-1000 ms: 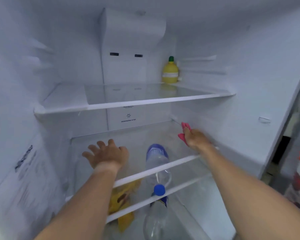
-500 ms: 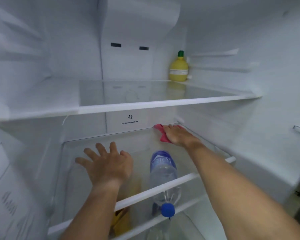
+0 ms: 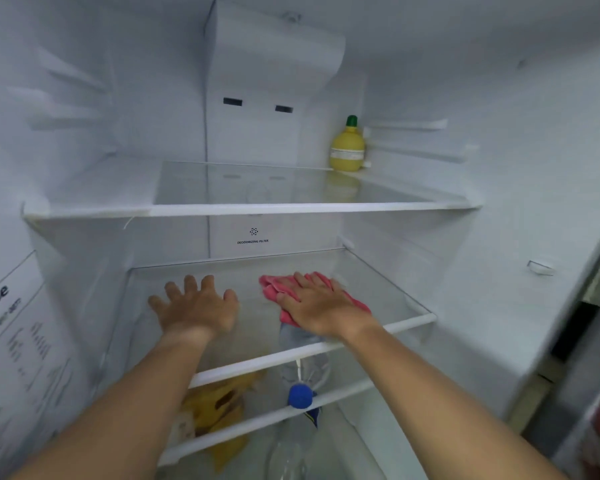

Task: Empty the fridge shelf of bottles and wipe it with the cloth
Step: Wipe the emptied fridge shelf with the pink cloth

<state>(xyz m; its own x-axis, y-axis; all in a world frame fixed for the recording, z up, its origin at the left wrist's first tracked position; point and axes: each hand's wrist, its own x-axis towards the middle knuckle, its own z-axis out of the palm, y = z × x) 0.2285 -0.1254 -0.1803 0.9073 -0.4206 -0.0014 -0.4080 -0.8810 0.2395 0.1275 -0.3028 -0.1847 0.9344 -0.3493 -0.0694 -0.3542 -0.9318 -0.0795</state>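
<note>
The right hand [image 3: 321, 308] is laid flat, fingers spread, on the pink cloth [image 3: 281, 289], which is pressed to the glass shelf [image 3: 388, 292] at 1 o'clock. The left hand [image 3: 196, 306] is spread open on the shelf at 11 o'clock; nothing is held. A bottle [image 3: 300, 386] is seen below the shelf. A yellow bottle [image 3: 347, 147] stands on the upper shelf [image 3: 222, 209].

The right hand [image 3: 321, 308] lies flat on a pink cloth [image 3: 274, 287] on the glass fridge shelf [image 3: 378, 289]. The left hand [image 3: 196, 306] rests spread beside it. A lemon juice bottle [image 3: 347, 145] stands on the upper shelf [image 3: 257, 209]; a blue-capped water bottle [image 3: 300, 396] lies below.
</note>
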